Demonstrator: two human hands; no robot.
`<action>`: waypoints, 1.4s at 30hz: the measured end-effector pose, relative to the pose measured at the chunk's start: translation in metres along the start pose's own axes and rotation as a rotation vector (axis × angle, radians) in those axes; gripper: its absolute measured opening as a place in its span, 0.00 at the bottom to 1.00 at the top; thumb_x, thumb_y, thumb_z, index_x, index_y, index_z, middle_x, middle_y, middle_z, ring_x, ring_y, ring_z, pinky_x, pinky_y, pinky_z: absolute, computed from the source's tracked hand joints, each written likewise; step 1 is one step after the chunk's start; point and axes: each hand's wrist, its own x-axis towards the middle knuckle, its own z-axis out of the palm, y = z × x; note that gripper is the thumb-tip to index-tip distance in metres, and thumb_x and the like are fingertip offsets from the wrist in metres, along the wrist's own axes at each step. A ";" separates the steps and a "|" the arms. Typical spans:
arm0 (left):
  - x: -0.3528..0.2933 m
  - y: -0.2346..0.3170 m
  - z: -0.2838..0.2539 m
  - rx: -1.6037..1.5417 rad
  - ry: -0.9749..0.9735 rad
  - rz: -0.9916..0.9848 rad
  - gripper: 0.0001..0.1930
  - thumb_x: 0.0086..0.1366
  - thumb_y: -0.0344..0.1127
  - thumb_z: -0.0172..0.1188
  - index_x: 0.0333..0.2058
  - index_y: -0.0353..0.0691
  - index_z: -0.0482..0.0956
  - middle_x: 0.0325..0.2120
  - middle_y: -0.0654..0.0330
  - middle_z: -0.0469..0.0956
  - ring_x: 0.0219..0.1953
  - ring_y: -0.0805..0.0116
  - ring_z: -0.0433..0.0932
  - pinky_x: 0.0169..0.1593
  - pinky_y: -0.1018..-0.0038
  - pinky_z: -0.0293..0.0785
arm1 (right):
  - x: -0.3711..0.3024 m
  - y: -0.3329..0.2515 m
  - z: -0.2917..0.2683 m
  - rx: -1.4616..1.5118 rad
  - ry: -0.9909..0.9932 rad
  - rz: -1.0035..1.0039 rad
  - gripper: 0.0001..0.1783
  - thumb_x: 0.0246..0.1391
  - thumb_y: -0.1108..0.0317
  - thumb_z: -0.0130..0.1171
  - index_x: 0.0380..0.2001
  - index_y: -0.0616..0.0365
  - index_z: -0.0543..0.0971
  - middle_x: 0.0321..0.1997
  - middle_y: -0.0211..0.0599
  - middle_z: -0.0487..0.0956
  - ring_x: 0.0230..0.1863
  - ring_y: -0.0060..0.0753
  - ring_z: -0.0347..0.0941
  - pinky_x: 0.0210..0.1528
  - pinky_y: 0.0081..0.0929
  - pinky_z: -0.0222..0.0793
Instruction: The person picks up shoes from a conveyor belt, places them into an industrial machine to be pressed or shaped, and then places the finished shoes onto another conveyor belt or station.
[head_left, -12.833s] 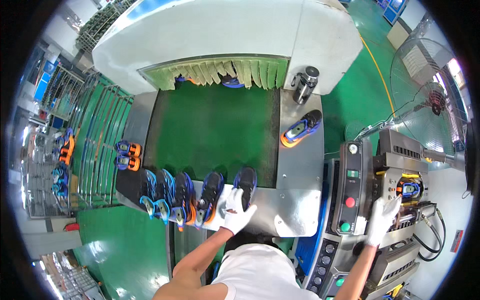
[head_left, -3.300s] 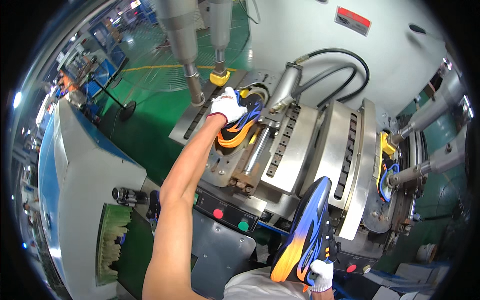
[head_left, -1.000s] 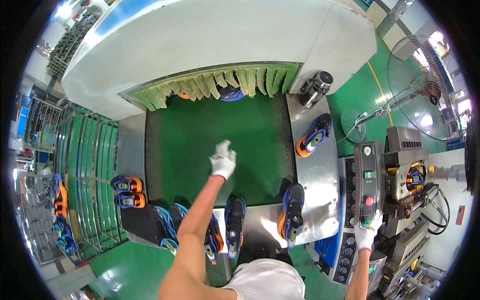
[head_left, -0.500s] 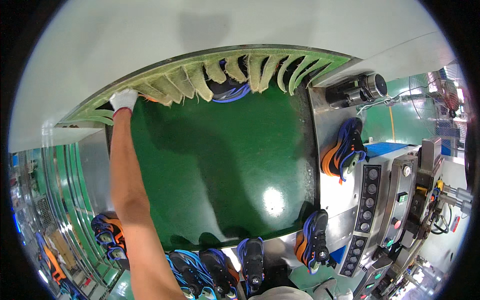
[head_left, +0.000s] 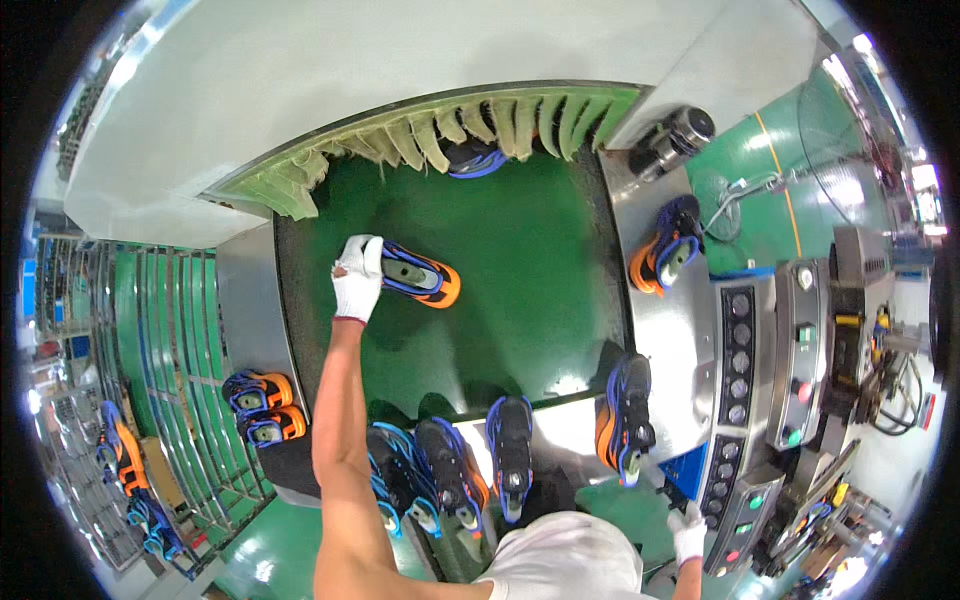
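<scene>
My left hand, in a white glove, is closed on the toe end of a black, blue and orange sneaker. The sneaker lies on the green conveyor belt, its orange heel end pointing right. At the lower right, beyond the row of shoes, my right hand is also gloved. Its fingers look apart and I see nothing in them. A second dark sneaker with a blue sole edge is partly hidden by the fringed green curtain at the machine opening.
Several sneakers stand along the belt's near edge. Another sneaker sits on the right metal ledge, near a dark cylinder. A control panel with gauges is at right. Paired sneakers rest at left beside a metal rack.
My left hand has drawn back from the curtain, bringing the sneaker toward me and to the right on the belt. My right hand has come into view at the lower right. The view has shifted.
</scene>
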 end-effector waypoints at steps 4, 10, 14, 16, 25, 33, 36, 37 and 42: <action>-0.068 0.047 -0.016 -0.183 -0.114 -0.087 0.23 0.77 0.48 0.46 0.35 0.35 0.81 0.27 0.52 0.80 0.30 0.57 0.78 0.39 0.61 0.74 | -0.037 -0.190 0.027 0.240 -0.229 -0.175 0.36 0.61 0.74 0.63 0.70 0.67 0.63 0.71 0.53 0.68 0.73 0.43 0.63 0.73 0.37 0.61; -0.163 0.257 0.004 -0.451 -0.467 0.080 0.21 0.79 0.44 0.43 0.36 0.39 0.81 0.22 0.66 0.76 0.21 0.80 0.71 0.25 0.77 0.69 | -0.095 -0.289 -0.011 0.292 -0.404 -0.714 0.40 0.56 0.55 0.70 0.66 0.64 0.71 0.70 0.52 0.71 0.70 0.47 0.68 0.72 0.38 0.61; -0.255 0.416 0.047 -0.374 -0.562 0.826 0.10 0.72 0.36 0.55 0.35 0.39 0.81 0.27 0.57 0.79 0.26 0.65 0.79 0.32 0.68 0.74 | -0.084 -0.282 -0.053 -0.133 -0.102 -0.955 0.49 0.48 0.48 0.70 0.66 0.67 0.65 0.58 0.63 0.76 0.55 0.61 0.77 0.58 0.42 0.73; -0.317 0.491 0.062 -0.344 -0.651 1.193 0.06 0.69 0.33 0.59 0.34 0.39 0.80 0.29 0.54 0.79 0.31 0.56 0.81 0.36 0.65 0.75 | -0.049 -0.253 -0.068 -0.104 -0.131 -0.846 0.31 0.47 0.58 0.66 0.52 0.65 0.73 0.49 0.58 0.79 0.48 0.61 0.78 0.50 0.46 0.75; -0.537 0.728 0.103 -0.832 -0.944 1.647 0.22 0.61 0.30 0.70 0.53 0.35 0.76 0.45 0.47 0.79 0.45 0.53 0.81 0.48 0.64 0.78 | -0.062 -0.008 -0.196 0.972 0.215 -0.479 0.20 0.53 0.60 0.71 0.40 0.66 0.80 0.35 0.41 0.82 0.35 0.29 0.79 0.38 0.32 0.75; -0.711 0.851 0.307 -0.298 -1.322 1.046 0.45 0.62 0.56 0.67 0.66 0.29 0.62 0.59 0.39 0.74 0.61 0.47 0.76 0.63 0.63 0.71 | -0.145 0.124 -0.184 1.872 0.729 -0.091 0.29 0.48 0.80 0.68 0.57 0.62 0.77 0.45 0.31 0.82 0.41 0.26 0.79 0.47 0.29 0.78; -0.775 0.888 0.352 -0.089 -1.250 0.906 0.45 0.52 0.60 0.71 0.58 0.29 0.68 0.55 0.38 0.76 0.56 0.45 0.78 0.60 0.60 0.73 | -0.159 0.161 -0.153 1.876 0.786 0.084 0.35 0.46 0.77 0.67 0.61 0.63 0.73 0.47 0.32 0.81 0.39 0.23 0.78 0.42 0.25 0.78; -0.778 0.889 0.391 -0.049 -1.183 0.919 0.42 0.51 0.55 0.73 0.56 0.28 0.70 0.53 0.38 0.78 0.55 0.46 0.79 0.59 0.61 0.74 | -0.166 0.149 -0.165 1.891 0.845 0.056 0.36 0.46 0.77 0.66 0.62 0.64 0.72 0.48 0.32 0.81 0.39 0.23 0.78 0.41 0.25 0.78; -0.796 0.917 0.463 0.045 -1.192 1.003 0.21 0.52 0.40 0.73 0.39 0.33 0.79 0.30 0.49 0.82 0.29 0.58 0.82 0.37 0.68 0.80 | -0.172 0.151 -0.153 1.812 1.003 0.206 0.38 0.45 0.78 0.61 0.64 0.61 0.69 0.50 0.39 0.81 0.46 0.35 0.82 0.48 0.36 0.82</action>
